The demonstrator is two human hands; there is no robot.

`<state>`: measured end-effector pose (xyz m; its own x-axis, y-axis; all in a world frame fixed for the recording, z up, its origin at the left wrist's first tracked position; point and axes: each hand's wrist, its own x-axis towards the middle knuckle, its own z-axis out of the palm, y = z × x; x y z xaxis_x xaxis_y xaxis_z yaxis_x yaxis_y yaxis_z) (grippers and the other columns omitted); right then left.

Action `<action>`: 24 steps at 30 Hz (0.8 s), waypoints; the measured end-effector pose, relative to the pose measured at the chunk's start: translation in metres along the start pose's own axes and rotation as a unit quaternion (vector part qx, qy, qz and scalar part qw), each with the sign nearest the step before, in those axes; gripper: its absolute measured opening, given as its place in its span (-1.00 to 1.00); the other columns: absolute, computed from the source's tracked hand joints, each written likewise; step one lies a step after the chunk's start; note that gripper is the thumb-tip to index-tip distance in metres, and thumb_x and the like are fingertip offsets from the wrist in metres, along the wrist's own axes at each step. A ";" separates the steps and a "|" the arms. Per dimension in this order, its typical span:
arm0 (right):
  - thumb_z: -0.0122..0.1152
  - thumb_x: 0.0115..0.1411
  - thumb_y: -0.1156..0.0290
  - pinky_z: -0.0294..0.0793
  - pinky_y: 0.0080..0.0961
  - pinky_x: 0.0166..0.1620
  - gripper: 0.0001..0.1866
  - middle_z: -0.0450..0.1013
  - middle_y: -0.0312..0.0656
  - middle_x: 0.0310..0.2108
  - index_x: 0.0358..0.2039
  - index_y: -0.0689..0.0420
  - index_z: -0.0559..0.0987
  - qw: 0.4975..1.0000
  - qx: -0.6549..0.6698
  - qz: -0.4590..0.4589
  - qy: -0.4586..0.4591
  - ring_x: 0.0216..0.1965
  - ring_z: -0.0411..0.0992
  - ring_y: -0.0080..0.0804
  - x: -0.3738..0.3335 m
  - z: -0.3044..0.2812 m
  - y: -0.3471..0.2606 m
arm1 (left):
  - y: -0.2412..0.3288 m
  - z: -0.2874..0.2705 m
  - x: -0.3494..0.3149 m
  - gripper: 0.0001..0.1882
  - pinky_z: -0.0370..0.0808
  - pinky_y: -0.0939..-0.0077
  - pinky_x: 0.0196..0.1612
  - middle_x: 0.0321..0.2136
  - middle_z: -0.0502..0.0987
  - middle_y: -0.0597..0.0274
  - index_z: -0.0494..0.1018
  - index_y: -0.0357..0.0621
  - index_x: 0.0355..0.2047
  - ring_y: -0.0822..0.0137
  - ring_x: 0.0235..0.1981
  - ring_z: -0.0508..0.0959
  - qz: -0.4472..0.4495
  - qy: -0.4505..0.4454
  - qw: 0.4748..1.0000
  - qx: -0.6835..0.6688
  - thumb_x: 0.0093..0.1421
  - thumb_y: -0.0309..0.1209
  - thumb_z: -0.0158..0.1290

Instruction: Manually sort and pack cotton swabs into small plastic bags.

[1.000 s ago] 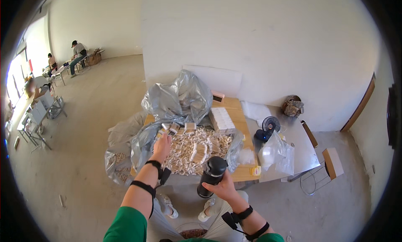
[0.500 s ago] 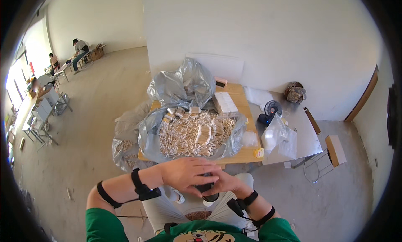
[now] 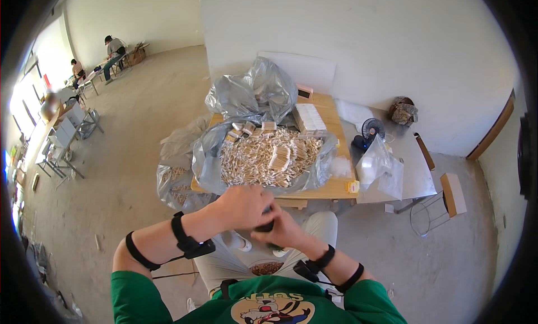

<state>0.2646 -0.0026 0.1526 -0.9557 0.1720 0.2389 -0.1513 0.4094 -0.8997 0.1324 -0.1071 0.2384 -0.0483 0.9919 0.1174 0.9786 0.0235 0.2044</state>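
Since a second earlier, the left hand (image 3: 242, 205) had swung from the cotton-swab heap (image 3: 252, 161) to the black bottle (image 3: 265, 227), leaving the swabs untouched. I saw the right hand (image 3: 287, 230) curled round the bottle, between the lap and the wooden table (image 3: 332, 116); whether the left gripped its top I couldn't tell (blurred, overlapping fingers). Most of the bottle was hidden. Beyond, crumpled silver-grey plastic (image 3: 272, 83) covered some tabletop.

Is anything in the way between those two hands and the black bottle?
Nothing visible is. The right hand is around the black bottle, and the left hand is at its top, though together they hide most of it.
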 end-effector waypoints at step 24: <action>0.43 -0.13 0.35 0.41 -0.30 -0.23 -0.33 0.39 0.05 -0.26 -0.08 0.24 0.24 0.977 -0.112 -0.067 0.168 -0.27 0.41 0.01 0.039 0.031 0.040 | -0.009 -0.007 0.029 -0.46 0.49 0.13 -0.29 -0.45 0.55 -0.09 0.49 -0.26 -0.39 -0.06 -0.35 0.56 -0.354 0.019 0.935 -0.020 0.15 0.05 -0.13</action>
<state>0.2132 -0.0071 0.1150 -0.7887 0.3727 0.4888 -0.1735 0.6279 -0.7587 0.1210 -0.0798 0.2465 -0.6889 0.7243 -0.0265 0.6903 0.6668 0.2807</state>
